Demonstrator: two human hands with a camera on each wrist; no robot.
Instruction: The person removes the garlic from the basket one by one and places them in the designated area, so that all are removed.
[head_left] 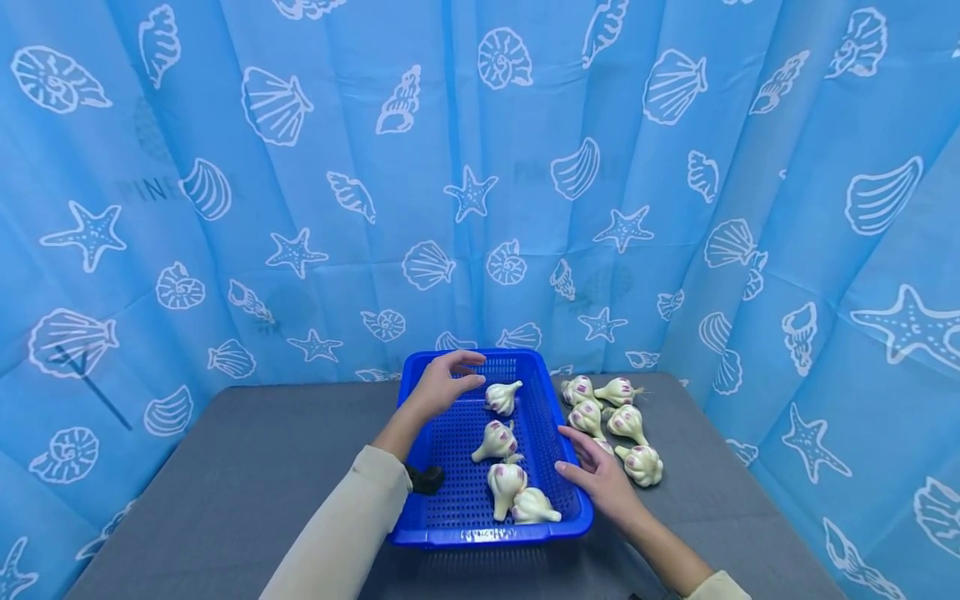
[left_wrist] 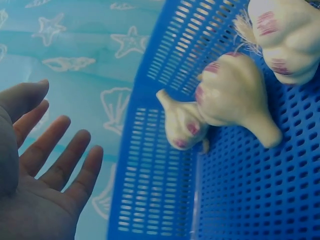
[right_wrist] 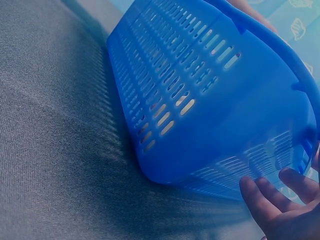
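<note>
A blue plastic basket point(head_left: 450, 537) with slotted walls stands on the table and holds several garlic bulbs point(head_left: 506, 483). Over its far left part hovers my left hand point(head_left: 442, 385), fingers loosely extended and nothing held. The nearest bulb point(head_left: 501, 400) lies to that hand's right. In the left wrist view the left hand point(left_wrist: 55, 185) is apart from the bulbs point(left_wrist: 235, 92). At the basket's right side is my right hand point(head_left: 600, 479), its thumb over the rim. The right wrist view shows its fingers point(right_wrist: 270, 197) fairly straight beside the outer wall; contact is hard to tell.
More garlic bulbs point(head_left: 637, 465) lie in a group on the grey table point(head_left: 300, 483), right of the basket and beyond my right hand. A blue curtain point(head_left: 465, 200) with white shell prints hangs behind the table and along its sides.
</note>
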